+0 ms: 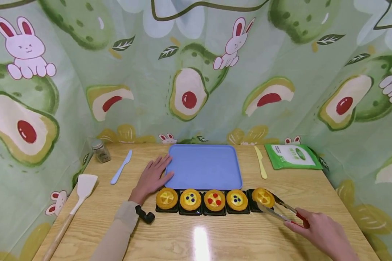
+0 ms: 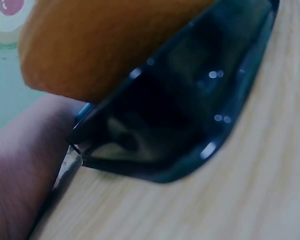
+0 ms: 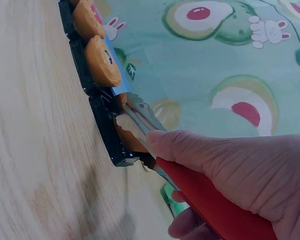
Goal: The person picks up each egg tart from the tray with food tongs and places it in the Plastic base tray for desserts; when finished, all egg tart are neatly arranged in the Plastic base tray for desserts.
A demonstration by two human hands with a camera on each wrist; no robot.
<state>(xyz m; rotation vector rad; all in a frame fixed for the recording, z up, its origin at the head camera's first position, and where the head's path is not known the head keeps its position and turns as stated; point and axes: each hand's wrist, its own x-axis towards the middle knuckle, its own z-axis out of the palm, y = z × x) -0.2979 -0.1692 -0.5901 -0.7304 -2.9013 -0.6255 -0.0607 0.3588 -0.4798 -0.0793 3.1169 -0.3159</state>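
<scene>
At table's right end: right hand (image 1: 323, 233) squeezing tongs (image 1: 281, 210) around end tart (image 1: 263, 197); left hand (image 1: 151, 177) flat, fingers spread, beside blue tray (image 1: 204, 166).

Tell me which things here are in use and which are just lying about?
In use: tongs in the right hand, gripping the rightmost tart; left hand touching the blue tray.
Lying about: spatula, blue knife, yellow knife, jar, green packet.

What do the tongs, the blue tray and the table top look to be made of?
Tongs: bare metal arms, shiny and grey, with red grips, likely plastic or silicone, held in the right hand. Blue tray: probably plastic, with an even matte colour and rounded corners. Table: wood or wood-look laminate, with visible grain and a glossy lamp glare.
</scene>
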